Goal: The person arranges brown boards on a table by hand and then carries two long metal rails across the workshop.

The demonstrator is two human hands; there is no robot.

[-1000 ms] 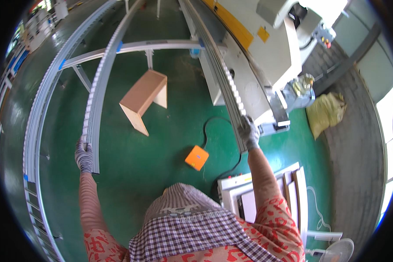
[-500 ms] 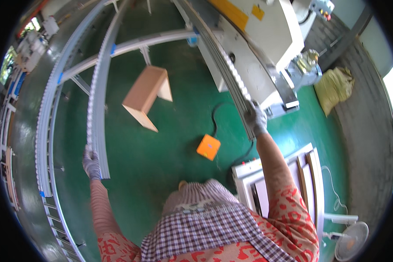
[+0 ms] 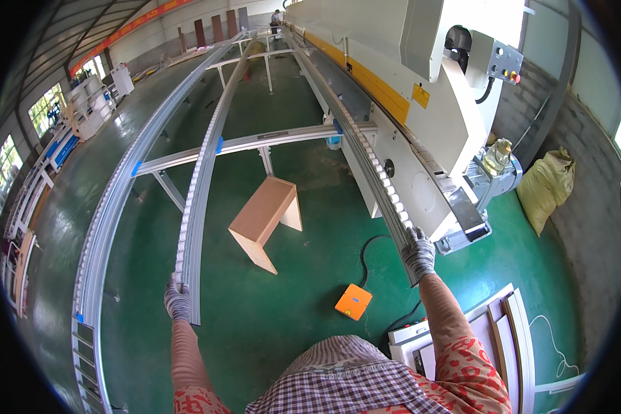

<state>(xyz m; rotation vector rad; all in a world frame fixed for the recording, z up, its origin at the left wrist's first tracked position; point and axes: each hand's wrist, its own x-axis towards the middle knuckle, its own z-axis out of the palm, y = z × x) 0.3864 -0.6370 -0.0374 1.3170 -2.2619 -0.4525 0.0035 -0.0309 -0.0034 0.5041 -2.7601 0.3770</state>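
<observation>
Both hands wear grey gloves and rest at the near ends of two long grey roller rails. My left hand is closed round the outer edge of the left roller rail, close to its end. On the right, my right hand is closed over the end of the right roller rail, which runs beside the machine. White rollers line both rails. Parts of the fingers are hidden. Between the rails, a small brown wooden bench stands on the floor.
A long white and yellow machine lines the right side. An orange box with a black cable lies on the green floor. Light panels lean near my right arm. A yellow sack sits by the wall. Far off stands another person.
The view has tilted up, bringing the far end of the rails and the hall into sight. Both hands stay on the rail ends.
</observation>
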